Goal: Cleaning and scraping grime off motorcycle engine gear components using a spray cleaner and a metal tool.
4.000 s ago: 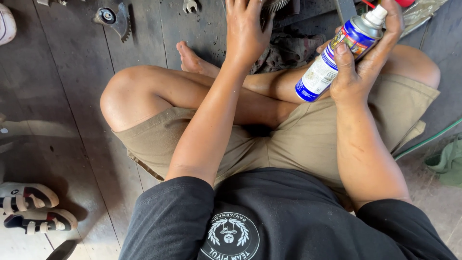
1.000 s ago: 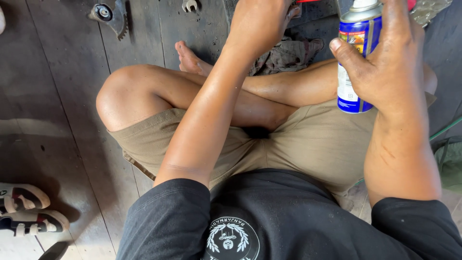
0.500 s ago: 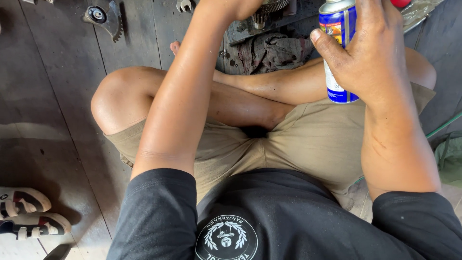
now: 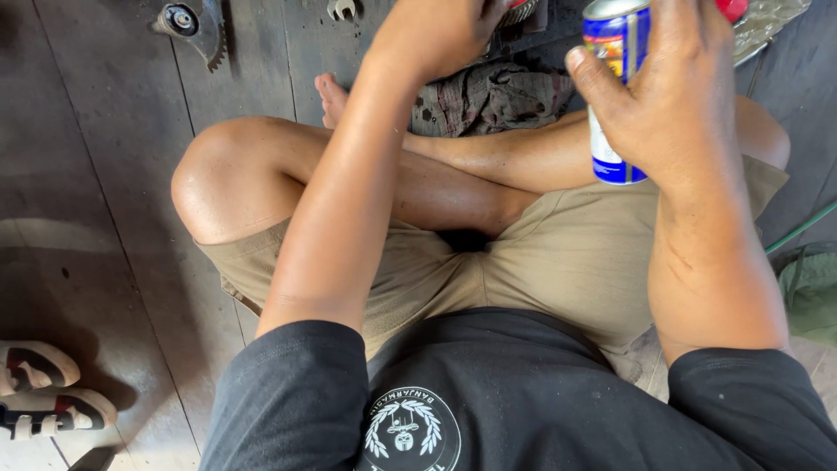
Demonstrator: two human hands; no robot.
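Since half a second ago the view has slid right, so the bent knee now sits nearer frame centre. At upper right, the right hand (image 4: 676, 96) wraps closed around one upright spray can (image 4: 615, 87), blue and white with a yellow band, its top cut by the frame edge. The left hand (image 4: 436, 30) reaches to the top edge above a stained rag (image 4: 488, 100); its grip cannot be told. Two sandals (image 4: 39, 388) lie at lower left.

Sandals (image 4: 39, 392) lower left on plank floor (image 4: 105, 174); toothed metal part (image 4: 193, 26) upper left; wrench (image 4: 341, 9) at top edge.
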